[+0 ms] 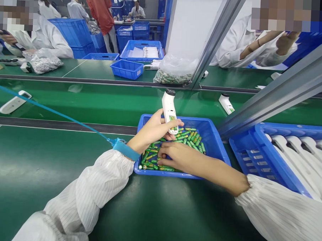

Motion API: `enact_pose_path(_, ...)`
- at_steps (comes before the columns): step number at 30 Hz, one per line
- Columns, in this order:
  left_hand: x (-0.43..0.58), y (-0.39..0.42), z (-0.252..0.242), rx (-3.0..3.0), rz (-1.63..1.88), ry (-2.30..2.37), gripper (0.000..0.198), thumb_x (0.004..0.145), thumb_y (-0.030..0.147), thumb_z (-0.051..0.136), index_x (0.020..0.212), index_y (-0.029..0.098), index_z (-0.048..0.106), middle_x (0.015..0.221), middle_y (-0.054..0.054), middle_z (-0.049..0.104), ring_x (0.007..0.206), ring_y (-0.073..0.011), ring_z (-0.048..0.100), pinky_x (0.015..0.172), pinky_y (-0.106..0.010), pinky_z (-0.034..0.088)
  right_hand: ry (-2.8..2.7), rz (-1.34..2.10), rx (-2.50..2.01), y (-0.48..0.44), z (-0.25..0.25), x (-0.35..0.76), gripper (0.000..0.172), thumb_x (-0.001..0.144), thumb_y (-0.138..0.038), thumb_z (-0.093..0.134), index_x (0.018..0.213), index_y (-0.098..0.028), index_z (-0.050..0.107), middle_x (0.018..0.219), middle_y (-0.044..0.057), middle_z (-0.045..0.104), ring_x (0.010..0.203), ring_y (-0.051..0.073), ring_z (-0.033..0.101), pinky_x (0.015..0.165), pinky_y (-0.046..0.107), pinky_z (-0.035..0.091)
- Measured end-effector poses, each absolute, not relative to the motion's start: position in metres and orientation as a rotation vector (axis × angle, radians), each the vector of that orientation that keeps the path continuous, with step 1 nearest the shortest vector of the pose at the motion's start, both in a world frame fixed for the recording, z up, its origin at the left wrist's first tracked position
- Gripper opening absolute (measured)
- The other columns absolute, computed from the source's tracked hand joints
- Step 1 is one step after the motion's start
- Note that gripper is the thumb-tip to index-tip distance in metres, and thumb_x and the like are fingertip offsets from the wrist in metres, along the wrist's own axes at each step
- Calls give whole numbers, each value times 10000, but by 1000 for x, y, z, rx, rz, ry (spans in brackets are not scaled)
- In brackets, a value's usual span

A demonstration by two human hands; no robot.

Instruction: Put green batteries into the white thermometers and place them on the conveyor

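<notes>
My left hand (156,129), with a blue strap (126,149) around its wrist, grips a white infrared thermometer (169,106) above the blue bin. Its black-tipped head points up, and green shows in an opening low on the handle. Many green-and-gold batteries (193,138) lie loose in the blue bin (215,144). Down among them is my right hand (175,155), its fingers curled and closed; whatever they pinch is hidden.
To the right, a blue crate (242,152) holds several white housings (293,151). A white device (16,103) and another thermometer (226,103) lie on the green belt (111,102). A blue cord (57,110) stretches leftward. Metal posts (285,81) rise at right; co-workers sit across.
</notes>
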State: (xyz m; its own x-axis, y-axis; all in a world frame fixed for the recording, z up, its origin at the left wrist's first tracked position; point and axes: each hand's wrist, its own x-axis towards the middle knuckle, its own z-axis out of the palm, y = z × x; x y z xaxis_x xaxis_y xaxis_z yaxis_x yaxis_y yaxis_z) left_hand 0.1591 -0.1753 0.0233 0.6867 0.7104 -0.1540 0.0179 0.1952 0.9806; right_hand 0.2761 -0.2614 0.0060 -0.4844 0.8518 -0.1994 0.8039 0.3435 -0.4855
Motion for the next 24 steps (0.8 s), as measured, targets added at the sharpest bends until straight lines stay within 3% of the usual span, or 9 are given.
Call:
enact_pose_path(8,159,-179,25,1289,683,682,441,788,319,760,1168,211,565,945,-31,675,595,-119,675,593,-238,575,-2408,998,-1478,-259,11,280,167,964,-266,566,893,-151,664,883,54,639,826,199,602,767,300,445)
enact_pose_path(12,150,-156,29,1260,859,651,423,784,318,761,1144,176,587,863,-27,684,606,-122,682,541,-187,539,-1923,1147,-1512,-252,13,285,170,940,-325,566,904,-171,629,693,-21,541,651,151,497,642,268,384)
enact_pose_path(15,130,-118,25,1271,947,791,433,778,347,769,1147,172,624,882,-49,705,666,-119,695,522,-145,493,-1422,1262,-1362,-246,16,293,277,889,-457,594,859,-181,596,742,-28,519,627,119,438,594,243,354)
enact_pose_path(20,91,-59,-1,1235,849,1172,499,744,333,804,1177,154,634,821,-63,718,699,-146,702,494,-144,455,-730,1524,-1101,-238,22,306,181,911,-380,547,919,-198,550,910,24,558,786,143,551,735,269,483)
enact_pose_path(24,79,-37,-22,1258,732,1307,387,743,259,810,1050,78,659,749,-83,710,663,-156,696,524,-174,499,-602,1517,-1051,-234,26,308,116,936,-291,432,896,-211,505,908,51,569,886,177,596,851,339,516)
